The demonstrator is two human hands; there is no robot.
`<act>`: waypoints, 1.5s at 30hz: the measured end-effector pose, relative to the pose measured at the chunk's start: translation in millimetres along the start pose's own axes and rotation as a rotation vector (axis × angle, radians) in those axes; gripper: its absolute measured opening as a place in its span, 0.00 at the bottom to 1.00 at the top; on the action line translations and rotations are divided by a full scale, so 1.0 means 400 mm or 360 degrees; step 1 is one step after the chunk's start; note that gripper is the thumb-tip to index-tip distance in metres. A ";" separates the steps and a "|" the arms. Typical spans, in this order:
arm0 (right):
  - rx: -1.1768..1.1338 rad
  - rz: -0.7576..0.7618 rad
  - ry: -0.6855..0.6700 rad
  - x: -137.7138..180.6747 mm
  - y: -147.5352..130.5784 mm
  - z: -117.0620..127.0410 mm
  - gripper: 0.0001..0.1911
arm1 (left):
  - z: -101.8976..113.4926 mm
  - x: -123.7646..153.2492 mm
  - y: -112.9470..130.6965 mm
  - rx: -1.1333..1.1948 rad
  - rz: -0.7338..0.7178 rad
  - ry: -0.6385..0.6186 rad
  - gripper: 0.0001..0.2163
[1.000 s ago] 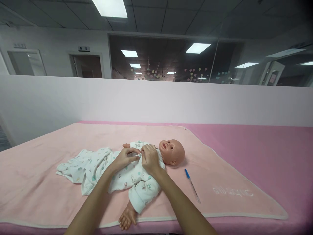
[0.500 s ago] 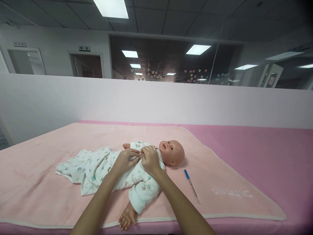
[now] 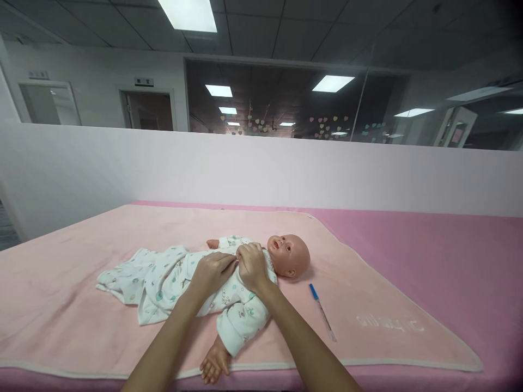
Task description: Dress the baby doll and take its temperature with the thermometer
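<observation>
A baby doll [image 3: 291,256] lies on its back across a pink blanket, its head to the right. It wears a white patterned baby outfit [image 3: 241,321] with long sleeves, the lower part spread flat to the left. Over the doll's chest, my left hand [image 3: 213,275] and my right hand [image 3: 251,267] meet, fingertips almost touching. Both hands have their fingers closed on the front of the outfit. The exact bit of cloth or fastener between the fingertips is hidden by the fingers.
A blue-capped pen [image 3: 322,311] lies on the pink blanket [image 3: 379,294], right of the doll. Beneath the blanket is a darker pink table surface [image 3: 457,272]. A low white wall [image 3: 261,171] stands behind the table.
My left hand has turned slightly, its fingers drawing closer together at the chest. The right hand stays in place on the outfit. The whole view has shifted slightly.
</observation>
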State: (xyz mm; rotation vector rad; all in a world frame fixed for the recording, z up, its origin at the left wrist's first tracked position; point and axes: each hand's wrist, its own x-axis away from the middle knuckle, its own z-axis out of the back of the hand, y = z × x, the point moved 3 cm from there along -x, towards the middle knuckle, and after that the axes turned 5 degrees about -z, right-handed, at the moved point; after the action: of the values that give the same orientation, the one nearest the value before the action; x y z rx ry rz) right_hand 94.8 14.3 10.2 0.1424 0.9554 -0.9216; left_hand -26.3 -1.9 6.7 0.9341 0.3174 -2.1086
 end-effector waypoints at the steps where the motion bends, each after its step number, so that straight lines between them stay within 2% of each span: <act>1: 0.0006 0.0000 0.0006 0.000 0.000 0.000 0.08 | -0.001 0.001 -0.001 -0.0017 0.0031 -0.0011 0.13; 7: 0.0022 -0.0007 0.0051 0.001 -0.001 0.005 0.07 | 0.015 0.007 0.004 -0.0022 0.0181 -0.0008 0.13; 12: 0.0020 -0.0052 0.0080 0.001 -0.002 0.008 0.07 | 0.062 0.051 -0.020 0.0266 0.0633 0.0178 0.17; 14: 0.0010 -0.0062 0.0073 0.000 -0.002 0.008 0.06 | 0.076 0.076 -0.035 0.0368 0.0744 0.0261 0.18; 20: -0.0022 -0.0092 0.0060 -0.002 0.002 0.003 0.06 | 0.081 0.107 -0.037 0.0355 0.0523 0.0092 0.11; 26: -0.0010 -0.0094 0.0064 -0.002 0.001 0.002 0.07 | 0.082 0.106 -0.024 0.0231 0.0378 0.0161 0.09; 31: 0.0023 -0.0106 0.0044 -0.002 0.004 -0.001 0.07 | 0.076 0.111 -0.033 0.0141 0.0350 0.0214 0.10; 41: 0.0087 -0.0124 0.0046 -0.003 0.004 -0.004 0.07 | 0.069 0.103 -0.031 -0.0012 0.0262 -0.0027 0.11; 45: 0.0113 -0.0121 0.0052 -0.003 0.003 -0.004 0.07 | 0.062 0.102 -0.028 -0.0137 0.0264 -0.0010 0.11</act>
State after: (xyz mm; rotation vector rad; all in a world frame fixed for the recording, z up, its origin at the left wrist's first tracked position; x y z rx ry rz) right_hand 94.5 16.6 10.0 0.1833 0.9641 -1.0263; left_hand -64.3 -30.1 -6.1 0.8730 0.3143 -1.9307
